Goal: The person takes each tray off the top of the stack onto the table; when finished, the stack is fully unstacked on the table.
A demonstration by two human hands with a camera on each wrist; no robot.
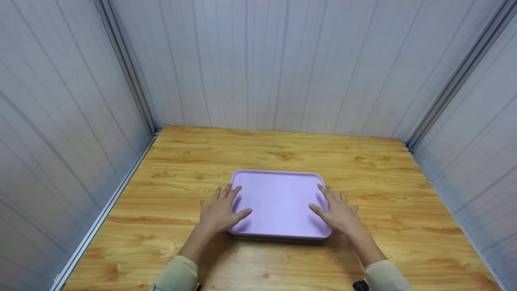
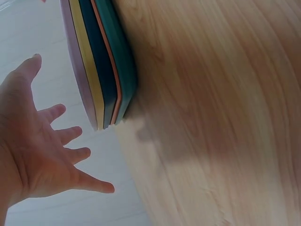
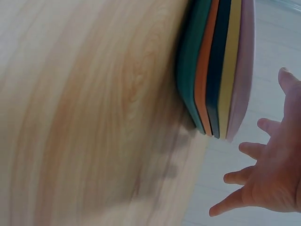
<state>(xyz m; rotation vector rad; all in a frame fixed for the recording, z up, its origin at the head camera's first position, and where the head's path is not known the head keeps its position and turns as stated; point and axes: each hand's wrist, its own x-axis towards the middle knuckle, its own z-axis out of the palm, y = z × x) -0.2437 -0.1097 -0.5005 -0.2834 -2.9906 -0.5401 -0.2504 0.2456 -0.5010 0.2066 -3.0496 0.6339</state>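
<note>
A stack of several rectangular trays lies on the wooden table, topped by a lilac tray point(image 1: 278, 202) with rounded corners and a raised rim. Both wrist views show the stack's edges: beneath the lilac one come a yellow tray point(image 2: 89, 61), a dark blue tray point(image 2: 101, 63), an orange tray point(image 3: 202, 75) and a green tray point(image 3: 190, 66) at the bottom. My left hand point(image 1: 220, 211) hovers by the stack's left side with fingers spread. Over the right side, my right hand point(image 1: 339, 212) is spread likewise. In the wrist views a gap separates each hand from the trays.
The wooden table point(image 1: 194, 161) extends around the stack on every side. Pale panel walls point(image 1: 262, 68) enclose it at the back, left and right, with metal strips point(image 1: 129, 68) at the corners. Beige sleeves point(image 1: 177, 275) cover the forearms.
</note>
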